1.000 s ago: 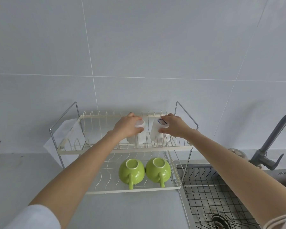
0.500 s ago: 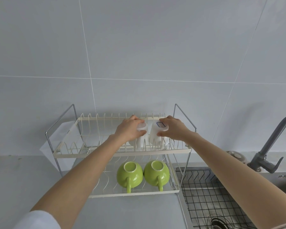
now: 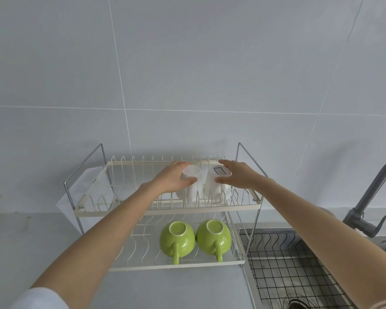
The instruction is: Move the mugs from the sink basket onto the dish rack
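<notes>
Two white mugs stand upside down side by side on the right part of the dish rack's upper tier [image 3: 143, 211]. My left hand [image 3: 169, 177] wraps the base of the left white mug [image 3: 193, 190]. My right hand [image 3: 239, 175] holds the base of the right white mug [image 3: 214, 188], which has a blue-edged label on its bottom. On the lower tier, two green mugs [image 3: 177, 239] [image 3: 214, 237] sit upside down with handles toward me. The wire sink basket [image 3: 288, 268] at the lower right holds no mugs.
A grey faucet [image 3: 370, 197] rises at the right over the sink, whose drain [image 3: 296, 304] shows through the basket. A white sheet [image 3: 85, 188] hangs behind the rack's left end. Grey counter lies left of and in front of the rack. Tiled wall behind.
The view has tilted slightly, so the rack sits lower in the frame. Both hands stay on the white mugs, whose bases tip a little more toward me.
</notes>
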Motion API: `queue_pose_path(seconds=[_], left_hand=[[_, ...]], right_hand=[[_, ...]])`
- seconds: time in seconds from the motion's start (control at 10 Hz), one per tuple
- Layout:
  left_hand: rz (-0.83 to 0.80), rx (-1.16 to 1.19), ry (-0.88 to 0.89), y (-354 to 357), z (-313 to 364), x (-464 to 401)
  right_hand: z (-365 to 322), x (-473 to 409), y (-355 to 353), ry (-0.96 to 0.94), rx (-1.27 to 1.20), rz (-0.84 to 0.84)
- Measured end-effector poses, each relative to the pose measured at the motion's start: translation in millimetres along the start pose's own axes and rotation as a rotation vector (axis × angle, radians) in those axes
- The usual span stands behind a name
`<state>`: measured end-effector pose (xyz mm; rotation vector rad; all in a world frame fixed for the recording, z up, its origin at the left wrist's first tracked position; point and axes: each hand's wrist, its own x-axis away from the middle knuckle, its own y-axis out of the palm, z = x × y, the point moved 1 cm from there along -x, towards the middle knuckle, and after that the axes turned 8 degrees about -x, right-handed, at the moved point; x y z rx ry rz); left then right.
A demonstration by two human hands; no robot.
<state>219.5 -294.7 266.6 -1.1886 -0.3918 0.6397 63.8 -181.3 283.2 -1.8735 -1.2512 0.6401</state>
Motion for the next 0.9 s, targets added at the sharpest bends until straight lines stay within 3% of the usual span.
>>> queue_pose_path(seconds=[0.3, 0.9], left_hand=[[0.015, 0.010, -0.031, 6, 1, -2], [-0.027, -0.046, -0.043, -8, 7, 4]], right_hand=[[-1, 8, 1, 0.032, -0.033, 0.050], [-8, 14, -5, 0.013, 0.166, -0.069]])
